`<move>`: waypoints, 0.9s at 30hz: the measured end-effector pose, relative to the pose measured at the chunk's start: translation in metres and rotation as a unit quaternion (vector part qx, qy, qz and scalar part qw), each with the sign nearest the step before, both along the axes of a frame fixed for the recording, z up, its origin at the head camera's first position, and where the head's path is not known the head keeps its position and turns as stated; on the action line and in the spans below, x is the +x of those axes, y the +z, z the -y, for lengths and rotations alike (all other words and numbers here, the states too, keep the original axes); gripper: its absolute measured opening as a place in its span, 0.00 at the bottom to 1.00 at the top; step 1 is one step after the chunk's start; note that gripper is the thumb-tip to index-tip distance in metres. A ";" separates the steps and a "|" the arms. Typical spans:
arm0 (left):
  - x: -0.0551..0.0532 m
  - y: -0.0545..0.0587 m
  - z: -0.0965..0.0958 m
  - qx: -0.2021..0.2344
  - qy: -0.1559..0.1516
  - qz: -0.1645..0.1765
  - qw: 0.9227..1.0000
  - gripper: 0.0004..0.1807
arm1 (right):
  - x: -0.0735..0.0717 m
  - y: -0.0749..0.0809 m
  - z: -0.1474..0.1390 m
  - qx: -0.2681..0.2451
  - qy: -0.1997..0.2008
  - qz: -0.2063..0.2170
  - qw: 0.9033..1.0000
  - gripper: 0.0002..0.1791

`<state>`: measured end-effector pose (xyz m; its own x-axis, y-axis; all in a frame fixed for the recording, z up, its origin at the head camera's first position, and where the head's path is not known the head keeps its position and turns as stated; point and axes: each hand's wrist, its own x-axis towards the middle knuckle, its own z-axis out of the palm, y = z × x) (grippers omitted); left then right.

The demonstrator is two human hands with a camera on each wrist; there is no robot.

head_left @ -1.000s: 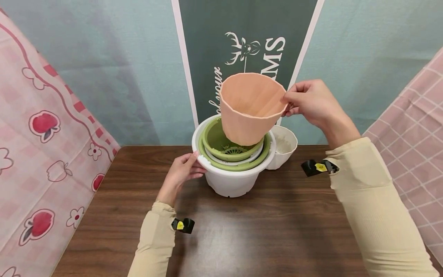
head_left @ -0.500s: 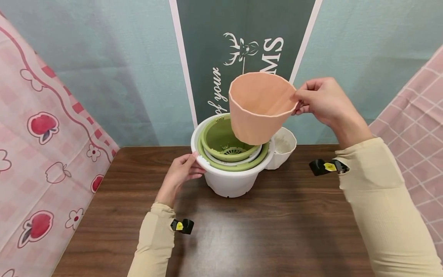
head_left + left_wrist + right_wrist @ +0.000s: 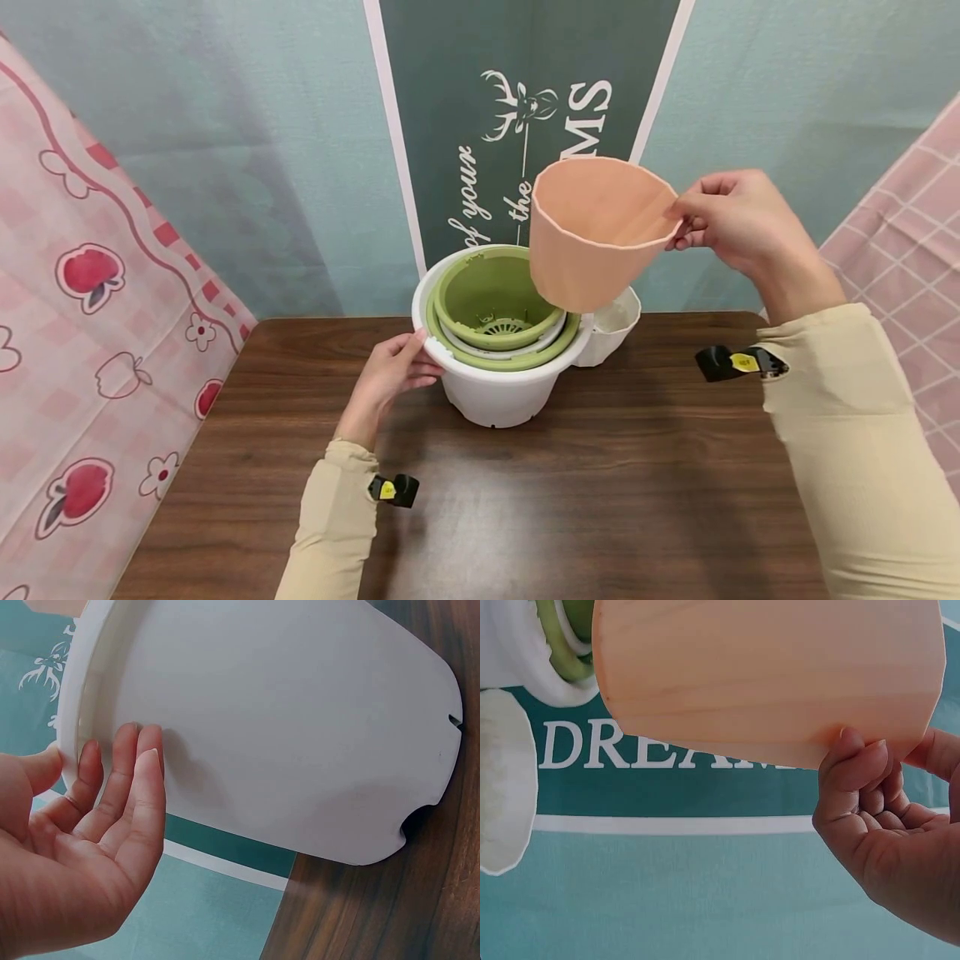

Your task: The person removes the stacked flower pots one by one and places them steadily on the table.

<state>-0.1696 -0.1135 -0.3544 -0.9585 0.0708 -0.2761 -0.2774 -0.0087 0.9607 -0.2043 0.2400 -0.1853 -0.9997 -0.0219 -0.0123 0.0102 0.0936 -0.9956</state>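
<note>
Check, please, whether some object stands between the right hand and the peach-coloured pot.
Nothing visible does: the right hand directly pinches the peach-coloured pot by its rim, and neither head nor right wrist view shows any object between them.

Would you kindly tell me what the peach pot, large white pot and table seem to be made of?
Peach pot: probably matte plastic; thin, even-coloured wall.
Large white pot: likely smooth plastic; neat notches at its base.
Table: wood or wood-look laminate, satin; brown grain and soft glare.

A teal cloth (image 3: pixel 247 142) with a deer print (image 3: pixel 533 103) hangs on the far side of the brown table (image 3: pixel 570 500); pink apple-print cloth (image 3: pixel 90 333) hangs left, pink checked cloth (image 3: pixel 900 258) right.
</note>
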 end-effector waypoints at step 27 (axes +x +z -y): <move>0.001 0.000 0.002 -0.004 -0.011 -0.003 1.000 0.23 | 0.001 -0.014 -0.045 -0.067 -0.033 0.025 0.997 0.11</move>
